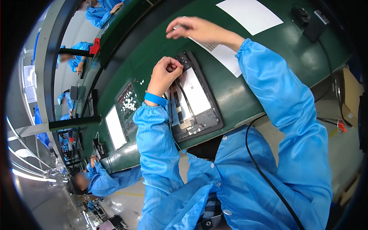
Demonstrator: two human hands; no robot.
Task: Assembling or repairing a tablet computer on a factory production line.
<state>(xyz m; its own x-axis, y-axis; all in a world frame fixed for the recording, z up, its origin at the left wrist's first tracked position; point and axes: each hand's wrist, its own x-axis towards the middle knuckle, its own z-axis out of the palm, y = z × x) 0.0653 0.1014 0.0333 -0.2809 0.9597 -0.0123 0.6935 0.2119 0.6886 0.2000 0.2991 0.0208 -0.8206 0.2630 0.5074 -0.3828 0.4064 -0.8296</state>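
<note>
My left hand [163, 76] is over the far left part of an opened tablet [209, 100], thumb and fingertips brought together; I cannot tell whether they pinch anything. The tablet lies on the green worktop [238, 96], partly under that hand and stretching from it toward my body. Its dark frame surrounds a silvery panel [198, 90], to the right of my left hand and nearer me, with a black strip [185, 96] running along it. A blue band [155, 99] circles my left wrist.

My right hand [194, 29] is raised beyond the tablet, farther out than my left one, its fingers curled and blurred; I cannot tell whether they are clamped on something. A printed sheet [227, 58] lies partly beneath it and toward me, and a white sheet [251, 17] lies to its right. Left of my left hand and closer to me is a clear tray [123, 91] bearing small white pieces [129, 102], with a pale rectangular panel [115, 127] just beside it, farther left.
</note>
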